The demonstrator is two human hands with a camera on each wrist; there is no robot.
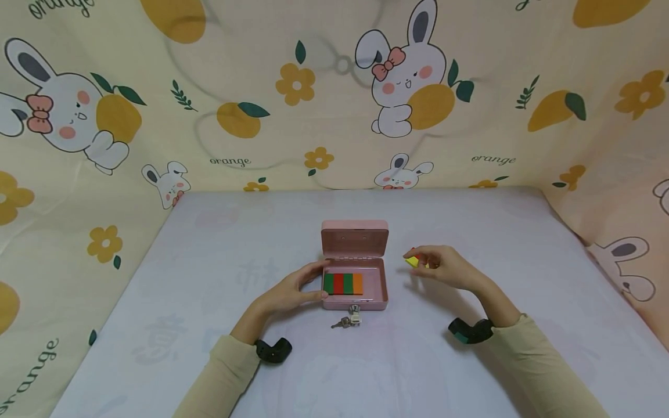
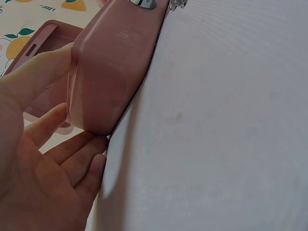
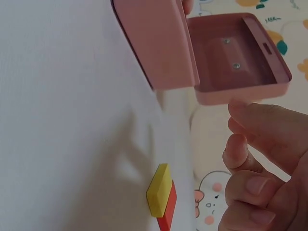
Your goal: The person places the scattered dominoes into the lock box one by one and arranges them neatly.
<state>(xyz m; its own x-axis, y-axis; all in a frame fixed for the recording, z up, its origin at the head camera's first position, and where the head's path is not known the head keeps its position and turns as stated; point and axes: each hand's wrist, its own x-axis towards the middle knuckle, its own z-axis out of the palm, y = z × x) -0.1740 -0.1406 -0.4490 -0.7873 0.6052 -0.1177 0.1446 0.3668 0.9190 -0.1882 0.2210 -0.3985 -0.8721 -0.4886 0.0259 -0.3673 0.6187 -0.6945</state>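
A pink metal cash box point(image 1: 387, 284) stands on the table with its lid point(image 1: 355, 241) raised. Inside, several coloured blocks point(image 1: 343, 284), green, red and orange, line up along the left half. My left hand point(image 1: 284, 293) holds the box's left side, thumb toward the front corner and fingers farther back. To the right of the box, my right hand point(image 1: 444, 267) hovers with loosely bent fingers. In the right wrist view, a yellow block point(image 3: 160, 191) and a red block point(image 3: 167, 207) lie together on the table, apart from those fingers. From the head view, that hand partly covers them.
A silver lock point(image 1: 355, 314) with keys point(image 1: 341, 323) sits at the box's front. White cloth covers the table point(image 1: 334, 371). Behind and along the sides hangs a cream curtain point(image 1: 334, 128) printed with rabbits and oranges.
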